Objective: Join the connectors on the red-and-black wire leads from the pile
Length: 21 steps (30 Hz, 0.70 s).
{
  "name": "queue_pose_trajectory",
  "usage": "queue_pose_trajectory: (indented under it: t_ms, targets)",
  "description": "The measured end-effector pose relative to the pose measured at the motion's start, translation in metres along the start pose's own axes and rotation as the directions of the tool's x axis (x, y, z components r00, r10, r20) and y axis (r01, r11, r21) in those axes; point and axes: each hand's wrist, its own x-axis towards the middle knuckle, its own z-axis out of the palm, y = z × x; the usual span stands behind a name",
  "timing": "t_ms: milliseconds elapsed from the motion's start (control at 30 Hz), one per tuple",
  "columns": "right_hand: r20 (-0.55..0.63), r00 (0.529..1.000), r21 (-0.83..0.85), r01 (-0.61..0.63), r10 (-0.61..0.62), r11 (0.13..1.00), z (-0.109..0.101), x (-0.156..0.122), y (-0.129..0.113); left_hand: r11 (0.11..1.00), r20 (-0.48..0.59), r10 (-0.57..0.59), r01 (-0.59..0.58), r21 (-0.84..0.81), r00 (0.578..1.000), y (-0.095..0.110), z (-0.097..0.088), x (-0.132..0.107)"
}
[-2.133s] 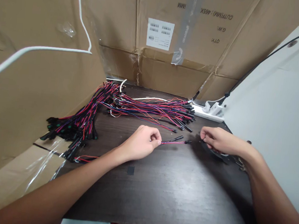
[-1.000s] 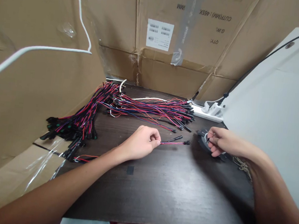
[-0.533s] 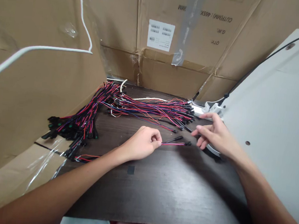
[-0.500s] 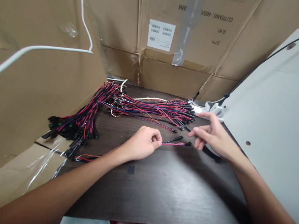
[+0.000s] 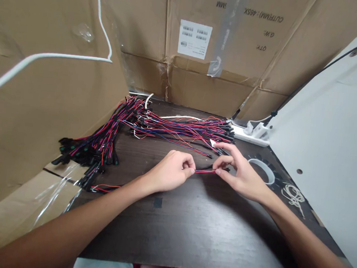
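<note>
Several thin red, blue and black wires form a short cable harness (image 5: 205, 171), stretched level just over the dark tabletop. My left hand (image 5: 178, 169) is closed around its left part, hiding that end. My right hand (image 5: 238, 173) pinches the harness between thumb and a finger near its black connector end, which shows partly behind the fingers. A small white piece (image 5: 213, 143) shows at the tip of my raised right index finger; I cannot tell whether it sticks there. Just behind my hands lies a bundle of similar wire harnesses (image 5: 179, 130).
More harnesses (image 5: 102, 137) are heaped at the left. A tape roll (image 5: 261, 170) and a coil of pale string (image 5: 294, 194) lie right of my right hand. Behind them is a white power strip (image 5: 250, 136). Cardboard (image 5: 144, 29) stands behind and left, a white panel (image 5: 340, 124) right.
My right hand has moved left and down from beside the harness and now pinches it near the connectors. My left hand keeps its hold in nearly the same place.
</note>
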Motion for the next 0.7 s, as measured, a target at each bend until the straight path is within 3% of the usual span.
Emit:
queue_pose_trajectory:
  t_ms: [233,700]
  targets:
    - [0.018,0.993,0.222,-0.115,0.114,0.968,0.004,0.001,0.003,1.0,-0.028,0.007,-0.007,0.002,1.0,0.0,0.001,0.0]
    - [-0.046,0.992,0.251,-0.101,0.116,0.963,0.013,0.0,0.003,0.994,-0.019,0.103,-0.102,0.036,0.995,-0.004,0.006,-0.002]
